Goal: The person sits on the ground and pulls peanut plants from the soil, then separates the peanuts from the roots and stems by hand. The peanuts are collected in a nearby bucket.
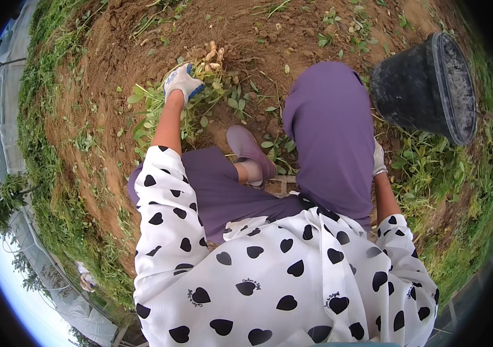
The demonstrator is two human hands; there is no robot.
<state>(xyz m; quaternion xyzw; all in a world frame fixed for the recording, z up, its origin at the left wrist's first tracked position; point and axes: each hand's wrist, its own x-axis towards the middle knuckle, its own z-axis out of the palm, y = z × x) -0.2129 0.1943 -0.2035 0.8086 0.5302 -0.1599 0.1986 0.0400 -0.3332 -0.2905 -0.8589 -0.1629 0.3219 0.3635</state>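
My left hand (182,82), in a white work glove with a blue palm side, grips a peanut plant (159,106) by its stems. Leaves spread out below and beside the glove. Past the fingers, several pale peanut pods (212,56) and thin roots show against the soil. My right hand (378,158), also gloved, is down beside my right knee. The purple trouser leg hides most of it, so its fingers and anything in them are out of sight.
A black plastic bucket (411,84) lies tilted at the right, with leafy plants (424,167) below it. Brown soil (112,56) strewn with leaves stretches ahead. A purple clog (250,149) is on my foot. Plastic-covered greenhouses (10,108) and a distant person (85,276) are at the left.
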